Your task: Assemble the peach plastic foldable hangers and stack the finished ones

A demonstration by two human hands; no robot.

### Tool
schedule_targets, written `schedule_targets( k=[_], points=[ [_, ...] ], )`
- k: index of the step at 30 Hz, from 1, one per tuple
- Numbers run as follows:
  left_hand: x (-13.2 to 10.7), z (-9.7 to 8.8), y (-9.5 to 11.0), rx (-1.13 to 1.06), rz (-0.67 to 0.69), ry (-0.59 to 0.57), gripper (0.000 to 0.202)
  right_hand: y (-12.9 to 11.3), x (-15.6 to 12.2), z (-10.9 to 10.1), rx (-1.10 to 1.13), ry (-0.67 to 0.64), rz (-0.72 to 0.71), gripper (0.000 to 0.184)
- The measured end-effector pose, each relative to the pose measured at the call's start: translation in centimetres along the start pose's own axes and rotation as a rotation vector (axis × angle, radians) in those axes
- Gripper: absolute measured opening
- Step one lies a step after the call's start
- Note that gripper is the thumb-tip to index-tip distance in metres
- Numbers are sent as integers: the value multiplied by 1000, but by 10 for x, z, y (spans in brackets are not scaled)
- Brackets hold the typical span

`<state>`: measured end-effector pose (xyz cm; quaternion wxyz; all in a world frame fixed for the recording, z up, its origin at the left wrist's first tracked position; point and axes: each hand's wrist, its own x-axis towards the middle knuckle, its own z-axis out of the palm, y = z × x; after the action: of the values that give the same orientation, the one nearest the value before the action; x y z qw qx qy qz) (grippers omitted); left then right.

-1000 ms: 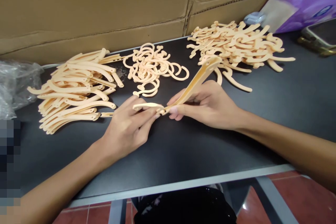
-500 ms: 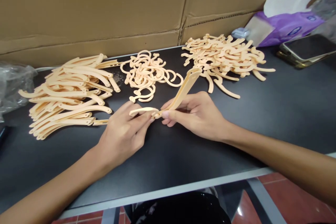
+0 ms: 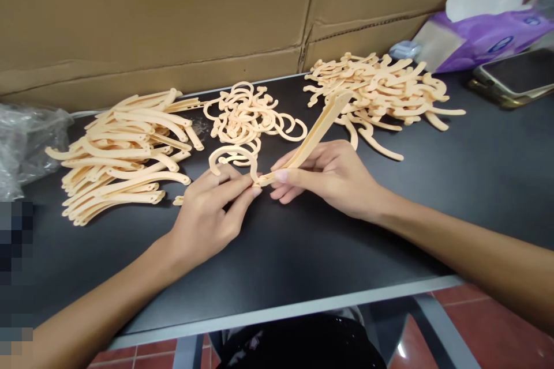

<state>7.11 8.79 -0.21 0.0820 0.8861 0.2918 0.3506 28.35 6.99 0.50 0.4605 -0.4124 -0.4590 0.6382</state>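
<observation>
My left hand (image 3: 212, 207) pinches the base of a cream plastic hanger hook (image 3: 232, 151), whose curve stands up above my fingers. Between the thumb and fingers of my right hand (image 3: 337, 181) is a long, curved, grooved hanger arm (image 3: 315, 131) of the same colour, slanting up to the right. The arm's near end meets the hook's base at my left fingertips; whether they are joined is hidden there. Behind my hands lies a heap of loose hooks (image 3: 242, 118). Long hanger arms are piled (image 3: 130, 147) at the left, and shorter curved pieces (image 3: 385, 89) at the right.
All this lies on a black table (image 3: 277, 277) with a pale front edge. Cardboard boxes (image 3: 151, 17) stand along the back. A purple tissue pack (image 3: 489, 40) and a phone (image 3: 519, 78) are at the right, clear plastic wrap (image 3: 32, 144) at the left.
The hook has turned from lying nearly edge-on to standing with its curve facing me. Both hands keep their pinch, and the view has shifted slightly.
</observation>
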Motion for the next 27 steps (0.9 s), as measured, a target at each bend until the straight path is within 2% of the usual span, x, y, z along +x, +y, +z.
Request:
schedule_targets(
  k=[6,10,16,20,24,27],
  points=[
    [-2,0,0,-33,-41,41,8,-5,2,-4,11,-84,6,29],
    [-4,1,0,-8,6,1,15,-22,0,-13,-294,-89,-47,26],
    [-6,0,-3,-12,-36,-18,19,-35,2,-33,-447,214,-293,17],
    [-5,1,-3,-14,-19,10,21,-35,2,-33,-551,306,-417,16],
    [-5,1,-1,-36,-31,26,19,-32,-2,-26,-766,290,-463,9],
    [-4,1,0,-52,-68,30,17,-26,-6,-20,-947,160,-531,8]
  ],
)
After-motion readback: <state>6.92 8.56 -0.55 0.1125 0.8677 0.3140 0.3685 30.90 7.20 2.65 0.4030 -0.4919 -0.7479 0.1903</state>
